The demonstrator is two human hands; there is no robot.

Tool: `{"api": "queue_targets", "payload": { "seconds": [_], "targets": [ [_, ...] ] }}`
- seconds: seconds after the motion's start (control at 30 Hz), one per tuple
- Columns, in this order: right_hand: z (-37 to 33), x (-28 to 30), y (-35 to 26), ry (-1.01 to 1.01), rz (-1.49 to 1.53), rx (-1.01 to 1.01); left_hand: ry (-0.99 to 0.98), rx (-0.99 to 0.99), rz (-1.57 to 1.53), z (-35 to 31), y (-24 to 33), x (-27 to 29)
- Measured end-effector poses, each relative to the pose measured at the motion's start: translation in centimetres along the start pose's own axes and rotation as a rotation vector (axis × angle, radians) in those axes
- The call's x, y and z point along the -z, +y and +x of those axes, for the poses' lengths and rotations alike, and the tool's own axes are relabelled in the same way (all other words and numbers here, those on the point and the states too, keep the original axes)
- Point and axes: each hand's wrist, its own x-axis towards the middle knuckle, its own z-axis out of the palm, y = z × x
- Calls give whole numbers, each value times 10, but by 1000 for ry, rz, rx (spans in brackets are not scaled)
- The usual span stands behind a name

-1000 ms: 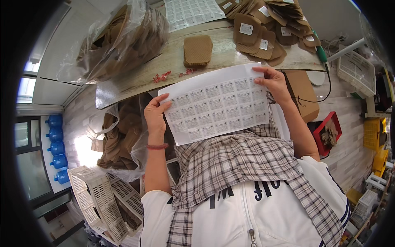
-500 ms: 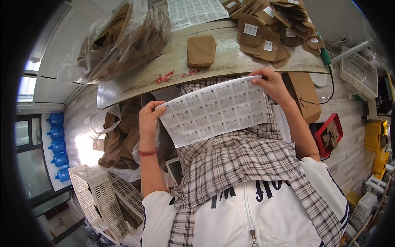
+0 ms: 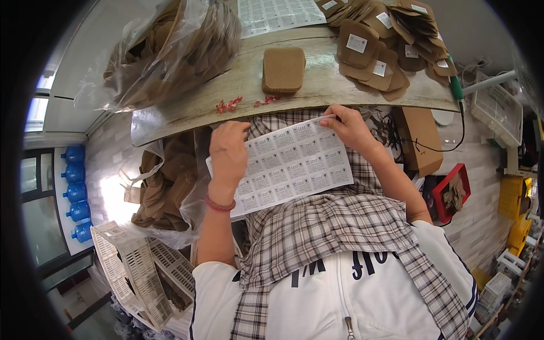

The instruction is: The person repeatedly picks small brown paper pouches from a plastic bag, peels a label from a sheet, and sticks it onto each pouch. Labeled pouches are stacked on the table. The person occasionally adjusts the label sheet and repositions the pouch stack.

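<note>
A white sheet of printed stickers is stretched at a tilt over my lap, in front of the table edge. My right hand pinches its upper right corner between thumb and fingers. Over the sheet's left part lies my left hand, back up, its fingertips pointing right near the top edge; motion blur and the hand itself hide whether it grips the paper. On the table stands a neat stack of brown textured pads. Brown pads with white stickers lie heaped to its right.
Another sticker sheet lies at the table's back. A clear bag of brown pieces fills the table's left side. Red-and-white scraps sit by the edge. White crates, a cardboard box and a red bin stand below.
My left hand has left the sheet's upper left corner and moved right, over the paper. My right hand and the sheet have shifted a little left and down.
</note>
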Motion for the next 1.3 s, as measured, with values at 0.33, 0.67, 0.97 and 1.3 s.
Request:
{"api": "queue_targets", "payload": {
  "seconds": [0.33,0.67,0.97,1.3],
  "targets": [
    [6,-8,7,188,138,144,-151,324,-619,21,35,-70],
    [11,-6,7,368,-321,431,-164,302,-578,26,28,-76],
    [13,-7,9,397,-401,523,-243,342,-622,31,24,-78],
    [-11,-11,4,369,-455,828,-381,441,-530,45,20,-81]
  ]
}}
